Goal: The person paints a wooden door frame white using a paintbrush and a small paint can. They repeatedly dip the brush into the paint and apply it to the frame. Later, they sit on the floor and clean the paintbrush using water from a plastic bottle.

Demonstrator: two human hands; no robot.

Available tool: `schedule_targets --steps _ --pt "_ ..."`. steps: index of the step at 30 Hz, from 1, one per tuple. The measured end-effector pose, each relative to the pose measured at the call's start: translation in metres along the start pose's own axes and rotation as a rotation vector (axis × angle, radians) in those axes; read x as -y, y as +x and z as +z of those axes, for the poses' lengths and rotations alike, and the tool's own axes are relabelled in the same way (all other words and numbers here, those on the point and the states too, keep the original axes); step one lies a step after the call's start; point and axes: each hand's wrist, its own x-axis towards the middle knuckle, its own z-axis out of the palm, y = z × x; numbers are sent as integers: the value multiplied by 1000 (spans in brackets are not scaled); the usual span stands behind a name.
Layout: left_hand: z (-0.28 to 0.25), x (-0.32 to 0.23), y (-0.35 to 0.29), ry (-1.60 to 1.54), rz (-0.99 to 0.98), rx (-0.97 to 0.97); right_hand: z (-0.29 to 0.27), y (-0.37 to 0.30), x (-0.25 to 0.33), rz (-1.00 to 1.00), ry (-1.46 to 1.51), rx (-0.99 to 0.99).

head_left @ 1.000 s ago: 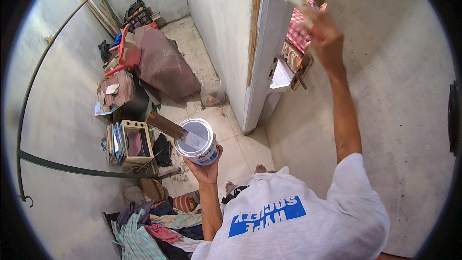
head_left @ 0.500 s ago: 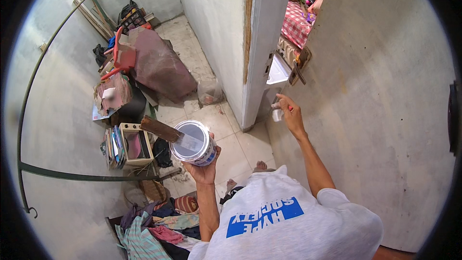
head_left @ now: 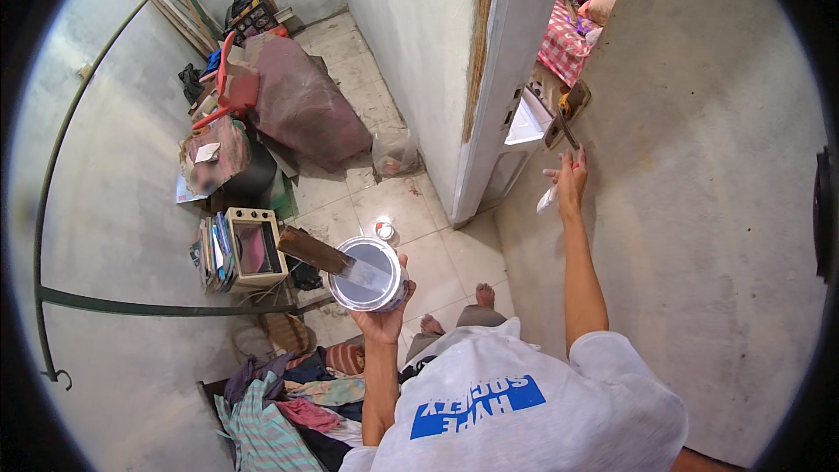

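My left hand (head_left: 385, 318) holds up a round can (head_left: 367, 274) of pale paste from below. A flat blade with a brown wooden handle (head_left: 313, 251) rests across the can's top. My right hand (head_left: 570, 182) is stretched out to the grey wall (head_left: 717, 210), gripping a small scraper (head_left: 565, 132) whose blade lies against the wall. A bit of white cloth (head_left: 546, 200) hangs from the same hand.
A white door (head_left: 511, 70) stands open just left of my right hand. My bare feet (head_left: 481, 295) are on a tiled floor with a small can (head_left: 383, 230). A toaster oven (head_left: 253, 246), books, a clothes pile (head_left: 271, 402) and a covered heap (head_left: 306, 109) crowd the left.
My right arm has come down the wall from high overhead to about shoulder height, still gripping the scraper. The can in my left hand has stayed where it was.
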Motion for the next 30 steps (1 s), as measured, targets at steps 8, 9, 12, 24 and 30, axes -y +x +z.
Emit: schedule_targets --steps 8,9,12,24,30 --pt "-8 -6 1 41 0 -10 2 28 -9 71 60 41" --pt "-8 -6 1 41 -3 5 2 29 -8 80 64 46" --pt "-10 -9 3 22 -19 -2 7 32 -3 128 35 69" --pt "-26 -12 3 9 -54 34 27 25 6 300 133 31" --pt "-20 -18 5 -20 -105 -11 33 6 15 266 67 52"
